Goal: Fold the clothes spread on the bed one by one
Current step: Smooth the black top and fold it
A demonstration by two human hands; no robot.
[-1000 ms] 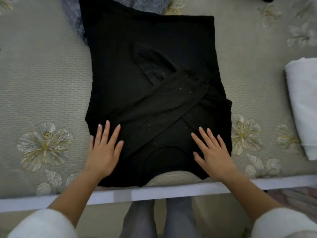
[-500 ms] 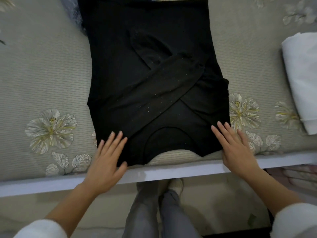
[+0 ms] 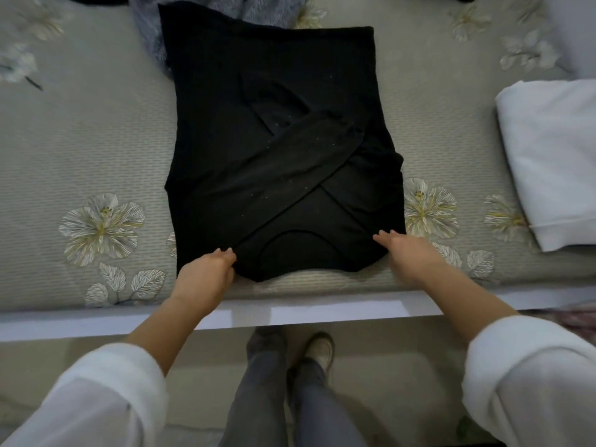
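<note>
**Both hands take hold of the black sweater's near edge**

The black sweater (image 3: pixel 274 124) lies flat on the bed (image 3: pixel 96 140), in the middle of the view. Its neckline is toward the person and its two sleeves are crossed over its body in an X. Its far end lies over a grey fuzzy garment (image 3: pixel 206 17) that shows at the top of the view.

The left hand (image 3: pixel 206 272) is at the near left corner of the sweater. Its fingers (image 3: pixel 222 253) are curled in and grip a bunch of the fabric beside the neckline. The right hand (image 3: pixel 409 253) is at the near right corner. It is blurred, but its fingers (image 3: pixel 385 235) are bent over the sweater's edge and hold it there. Both forearms are bare below pushed-up white sleeves.

A white folded cloth (image 3: pixel 548 156) lies on the bed well apart from the sweater, at the right edge of the view. The grey bed cover is printed with pale flowers, one (image 3: pixel 101 225) just left of the sweater. The white bed rail (image 3: pixel 322 312) runs across below the hands, and the person's legs in grey trousers stand before it.
</note>
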